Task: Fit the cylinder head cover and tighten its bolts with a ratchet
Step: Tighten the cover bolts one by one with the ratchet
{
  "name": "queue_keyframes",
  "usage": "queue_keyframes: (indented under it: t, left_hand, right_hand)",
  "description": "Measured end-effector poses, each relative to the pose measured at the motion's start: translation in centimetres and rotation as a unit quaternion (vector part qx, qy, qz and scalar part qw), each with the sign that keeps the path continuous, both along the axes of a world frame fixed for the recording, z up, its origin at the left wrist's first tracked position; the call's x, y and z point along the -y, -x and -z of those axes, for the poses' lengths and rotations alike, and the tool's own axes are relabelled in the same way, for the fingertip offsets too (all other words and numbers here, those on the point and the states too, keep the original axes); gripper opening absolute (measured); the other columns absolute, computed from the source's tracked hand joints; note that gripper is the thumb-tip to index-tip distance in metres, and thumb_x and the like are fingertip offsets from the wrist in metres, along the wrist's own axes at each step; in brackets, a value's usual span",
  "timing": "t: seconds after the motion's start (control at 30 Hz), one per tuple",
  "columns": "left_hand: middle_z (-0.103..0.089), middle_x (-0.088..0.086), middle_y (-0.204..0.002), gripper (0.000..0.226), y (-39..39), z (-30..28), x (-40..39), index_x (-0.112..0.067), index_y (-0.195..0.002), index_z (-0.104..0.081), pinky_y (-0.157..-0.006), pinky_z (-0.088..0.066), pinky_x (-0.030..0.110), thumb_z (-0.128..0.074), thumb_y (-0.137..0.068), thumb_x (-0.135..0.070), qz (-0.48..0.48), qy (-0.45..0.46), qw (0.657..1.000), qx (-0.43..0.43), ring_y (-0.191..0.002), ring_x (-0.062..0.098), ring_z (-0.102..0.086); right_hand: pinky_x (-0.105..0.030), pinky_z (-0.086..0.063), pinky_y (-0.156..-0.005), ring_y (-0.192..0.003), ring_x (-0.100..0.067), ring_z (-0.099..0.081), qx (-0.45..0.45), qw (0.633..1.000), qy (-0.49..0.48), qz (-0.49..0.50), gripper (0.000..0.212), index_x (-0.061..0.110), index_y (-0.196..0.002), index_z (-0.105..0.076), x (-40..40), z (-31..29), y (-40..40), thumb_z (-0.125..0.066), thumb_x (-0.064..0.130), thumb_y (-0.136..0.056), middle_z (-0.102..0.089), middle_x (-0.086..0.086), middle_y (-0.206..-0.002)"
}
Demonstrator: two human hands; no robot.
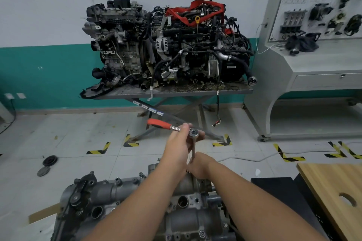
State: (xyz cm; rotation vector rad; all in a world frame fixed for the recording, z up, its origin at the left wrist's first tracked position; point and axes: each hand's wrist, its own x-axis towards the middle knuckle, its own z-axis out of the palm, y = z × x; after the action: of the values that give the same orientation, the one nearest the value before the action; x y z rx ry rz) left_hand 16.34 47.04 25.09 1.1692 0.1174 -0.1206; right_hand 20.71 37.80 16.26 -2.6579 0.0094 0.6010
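Left hand grips the red-handled ratchet; right hand curls round its steel extension above the grey cast cylinder head cover. Two grimy engines stand beyond.

Both forearms reach far forward; the left hand is curled higher, the right hand curled just below it.

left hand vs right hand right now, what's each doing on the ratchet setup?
The left hand sits high, gripping the ratchet at its head; the right hand sits low, at the bottom of the extension bar near the cylinder head cover. The left hand's fingers wrap the tool in plain view; the right hand's grip is mostly hidden. Both work the same tool, over the cover's far end.
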Motion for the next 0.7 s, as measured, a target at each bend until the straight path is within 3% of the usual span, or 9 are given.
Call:
queue_keyframes:
  t: [0.13,0.27,0.37,0.43,0.53,0.63,0.7]
  left_hand:
    - [-0.074,0.013,-0.085,0.028,0.4,-0.3,-1.4,-0.002,-0.121,-0.05,-0.078,-0.053,0.029,-0.033,-0.11,-0.02,0.069,-0.025,0.997,0.021,-0.087,0.025,-0.073]
    - [-0.07,0.01,-0.073,0.018,-0.1,-1.8,-1.7,-0.005,-0.113,-0.051,-0.079,-0.054,0.035,-0.038,-0.107,-0.016,0.081,-0.048,0.995,-0.01,-0.073,0.026,-0.071]
    - [-0.066,0.003,-0.061,0.016,-0.7,-3.0,-1.1,-0.008,-0.104,-0.051,-0.082,-0.055,0.038,-0.037,-0.106,-0.017,0.085,-0.175,0.98,-0.033,-0.064,0.023,-0.07]
    - [-0.066,-0.001,-0.061,0.02,-1.0,-3.7,-0.6,-0.011,-0.104,-0.051,-0.076,-0.052,0.036,-0.033,-0.106,-0.021,0.096,-0.295,0.951,-0.013,-0.064,0.02,-0.072]
    - [-0.069,0.003,-0.079,0.023,-1.3,-4.1,0.2,-0.013,-0.104,-0.051,-0.06,-0.045,0.031,-0.033,-0.105,-0.027,0.128,-0.487,0.861,0.065,-0.069,0.017,-0.072]
    - [-0.057,0.002,-0.077,0.026,-1.2,-3.8,0.2,-0.014,-0.094,-0.046,-0.054,-0.037,0.035,-0.034,-0.105,-0.035,0.139,-0.687,0.687,0.191,-0.065,0.021,-0.056]
    - [-0.048,0.0,-0.079,0.026,-1.0,-3.5,0.0,-0.019,-0.096,-0.044,-0.056,-0.033,0.033,-0.034,-0.106,-0.04,0.129,-0.761,0.584,0.251,-0.068,0.024,-0.051]
  right_hand:
    - [-0.037,-0.05,-0.085,-0.088,-0.023,-0.055,0.005,1.0,-0.003,-0.005,0.031,0.009,-0.121,-0.06,-0.1,0.0,0.1,-0.052,0.027,-0.097,-0.066,-0.012,-0.115]
    - [-0.036,-0.048,-0.084,-0.094,-0.025,-0.058,0.007,1.0,-0.002,0.002,0.03,0.007,-0.121,-0.059,-0.1,-0.2,0.5,-0.05,0.025,-0.098,-0.065,-0.013,-0.117]
    - [-0.035,-0.047,-0.083,-0.105,-0.028,-0.061,-0.002,1.0,-0.012,0.008,0.028,0.007,-0.119,-0.054,0.0,-0.1,0.6,-0.048,0.025,-0.099,-0.063,-0.012,-0.118]
    - [-0.033,-0.043,-0.08,-0.105,-0.027,-0.058,-0.003,1.0,-0.008,0.003,0.028,0.006,-0.119,-0.051,0.1,-0.1,0.7,-0.047,0.025,-0.1,-0.061,-0.011,-0.119]
    - [-0.032,-0.041,-0.079,-0.094,-0.023,-0.052,0.007,1.0,-0.021,-0.003,0.023,0.007,-0.116,-0.05,0.2,0.0,0.9,-0.046,0.024,-0.101,-0.059,-0.011,-0.115]
    - [-0.032,-0.039,-0.073,-0.087,-0.024,-0.049,0.014,0.999,-0.033,-0.014,0.015,0.011,-0.088,-0.047,0.2,0.3,0.8,-0.045,0.021,-0.1,-0.05,-0.006,-0.084]
    - [-0.032,-0.036,-0.07,-0.086,-0.025,-0.049,0.028,0.999,-0.023,-0.039,0.021,0.013,-0.079,-0.044,0.2,0.3,0.8,-0.043,0.019,-0.099,-0.048,-0.004,-0.078]
